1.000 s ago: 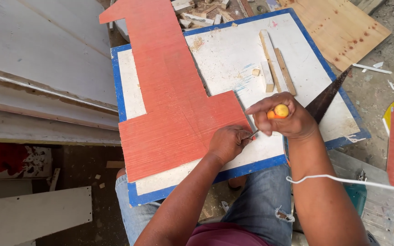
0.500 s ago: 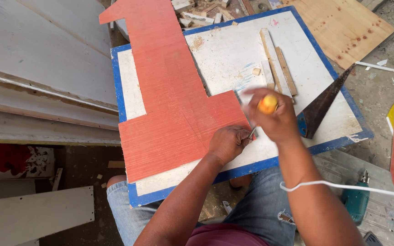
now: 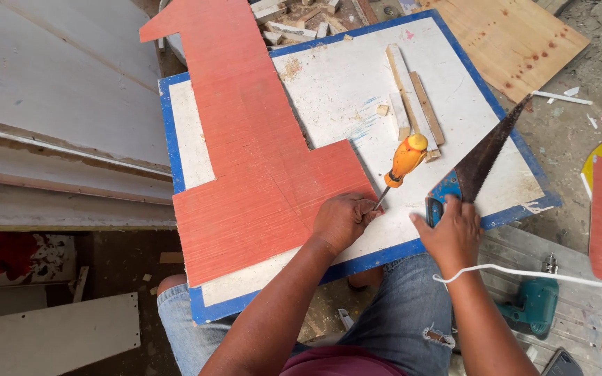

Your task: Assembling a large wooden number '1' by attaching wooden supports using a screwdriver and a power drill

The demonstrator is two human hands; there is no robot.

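The person wears a maroon top (image 3: 343,363) and faded blue denim shorts (image 3: 398,317), frayed at the hems, with a small ragged tear near the right knee. Both forearms are bare, without sleeves. A thin white cord (image 3: 524,273) loops around the right wrist.

A woodwork shop: handsaw (image 3: 483,161), cordless drill (image 3: 532,304), plywood offcuts (image 3: 510,38) on dusty ground

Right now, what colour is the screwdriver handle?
Orange with a yellow cap, on the screwdriver handle; head view.
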